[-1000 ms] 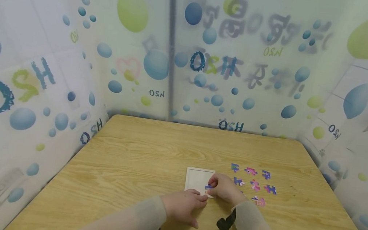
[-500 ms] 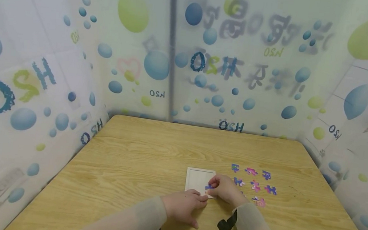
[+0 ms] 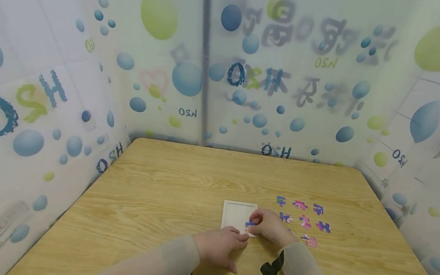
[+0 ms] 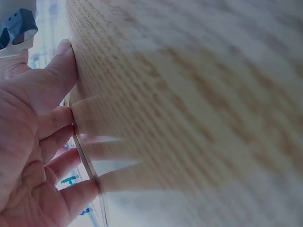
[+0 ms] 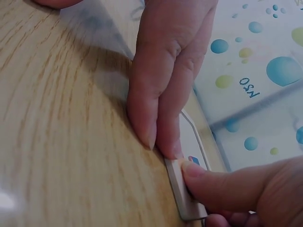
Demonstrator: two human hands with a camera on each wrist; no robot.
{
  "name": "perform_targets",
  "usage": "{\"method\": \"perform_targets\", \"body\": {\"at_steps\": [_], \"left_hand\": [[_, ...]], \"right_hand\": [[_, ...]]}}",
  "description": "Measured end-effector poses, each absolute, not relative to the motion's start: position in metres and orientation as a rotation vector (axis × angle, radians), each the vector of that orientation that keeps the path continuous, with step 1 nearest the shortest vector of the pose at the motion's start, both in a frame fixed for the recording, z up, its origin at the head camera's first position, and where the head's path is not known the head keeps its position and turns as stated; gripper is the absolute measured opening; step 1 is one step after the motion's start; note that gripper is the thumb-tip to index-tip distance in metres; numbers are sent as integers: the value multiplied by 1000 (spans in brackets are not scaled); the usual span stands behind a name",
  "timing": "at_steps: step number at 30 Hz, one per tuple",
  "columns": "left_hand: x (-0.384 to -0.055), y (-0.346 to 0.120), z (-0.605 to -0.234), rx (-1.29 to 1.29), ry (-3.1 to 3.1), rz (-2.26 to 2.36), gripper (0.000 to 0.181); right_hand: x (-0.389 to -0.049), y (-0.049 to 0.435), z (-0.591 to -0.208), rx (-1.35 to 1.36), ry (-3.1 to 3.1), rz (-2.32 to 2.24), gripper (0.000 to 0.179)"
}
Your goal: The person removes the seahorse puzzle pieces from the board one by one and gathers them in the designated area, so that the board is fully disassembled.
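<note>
A small white puzzle frame (image 3: 224, 213) lies flat on the wooden table. In its lower right corner is a blue and purple jigsaw piece (image 3: 249, 223), partly covered by fingers. My right hand (image 3: 273, 227) pinches this piece between thumb and fingers. In the right wrist view the thumb (image 5: 201, 176) presses down near the frame's edge. My left hand (image 3: 220, 246) lies with extended fingers along the frame's near edge. The left wrist view shows those fingertips (image 4: 85, 191) touching the edge, the thumb spread apart.
To the right, several loose jigsaw pieces (image 3: 305, 222) in pink and purple lie in rows; my right hand partly hides one. The table (image 3: 169, 181) is bounded by patterned curtains (image 3: 158, 119) at the back and sides. A dark wrist device (image 3: 270, 268) hangs under the right sleeve.
</note>
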State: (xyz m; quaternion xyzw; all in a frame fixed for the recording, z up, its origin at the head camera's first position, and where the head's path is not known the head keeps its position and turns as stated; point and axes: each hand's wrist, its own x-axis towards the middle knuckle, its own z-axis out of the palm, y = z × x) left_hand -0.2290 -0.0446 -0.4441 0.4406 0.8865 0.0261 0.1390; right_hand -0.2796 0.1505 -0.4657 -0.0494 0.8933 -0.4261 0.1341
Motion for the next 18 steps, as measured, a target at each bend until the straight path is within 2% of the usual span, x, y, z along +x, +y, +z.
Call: {"method": "perform_targets", "body": {"at_steps": [18], "left_hand": [[-230, -44, -445, 1273, 2559, 76, 71]], "right_hand": [[-281, 153, -465, -117, 2559, -1238, 19]]}}
